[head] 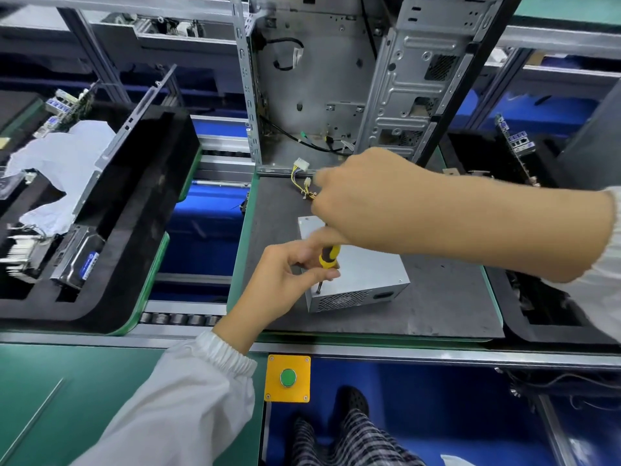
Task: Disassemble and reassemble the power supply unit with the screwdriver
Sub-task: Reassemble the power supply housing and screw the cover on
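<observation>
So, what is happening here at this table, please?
A person is working on a grey power supply unit that lies on a dark mat in front of an open computer case. The right hand holds a yellow and black screwdriver from above, its tip at the unit's near left corner. The left hand pinches the screwdriver lower down with its fingers.

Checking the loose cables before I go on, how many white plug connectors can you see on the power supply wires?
2: one white connector by the computer case's bottom edge, another nearer, beside the right hand. More may be hidden under that hand.
</observation>
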The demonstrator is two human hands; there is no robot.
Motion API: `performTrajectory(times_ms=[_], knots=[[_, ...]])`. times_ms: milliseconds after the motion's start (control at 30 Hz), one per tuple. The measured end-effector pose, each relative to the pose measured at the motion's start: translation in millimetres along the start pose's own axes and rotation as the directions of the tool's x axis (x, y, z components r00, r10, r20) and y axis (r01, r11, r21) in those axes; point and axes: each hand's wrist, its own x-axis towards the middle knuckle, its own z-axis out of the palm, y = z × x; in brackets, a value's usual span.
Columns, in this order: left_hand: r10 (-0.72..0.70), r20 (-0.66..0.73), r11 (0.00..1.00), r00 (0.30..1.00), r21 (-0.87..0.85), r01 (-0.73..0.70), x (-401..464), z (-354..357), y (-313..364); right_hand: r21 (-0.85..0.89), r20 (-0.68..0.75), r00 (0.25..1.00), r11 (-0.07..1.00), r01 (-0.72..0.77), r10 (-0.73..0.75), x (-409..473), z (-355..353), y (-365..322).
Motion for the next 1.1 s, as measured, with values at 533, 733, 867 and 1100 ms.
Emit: performTrajectory(times_ms=[533,733,867,1100], knots=[[-0.015,0.033,0.994,0.999,-0.111,0.018,0,-11,8,0.132,0.038,0.985,0.978,0.159,-0.165,-5,8,5],[-0.006,0.213,0.99,0.977,-0.133,0.036,0,-19,12,-0.034,0.033,0.995,0.995,0.091,-0.09,-1,9,-2],[-0.052,0.184,0.998,0.982,-0.015,0.056,-1,-21,3,0.019,0.006,0.999,0.999,0.049,-0.049,-5,14,-4],[-0.105,0.093,0.991,0.99,0.093,0.096,-12,-8,-28,-0.201,0.059,0.996,0.977,0.078,-0.067,-12,17,-3]])
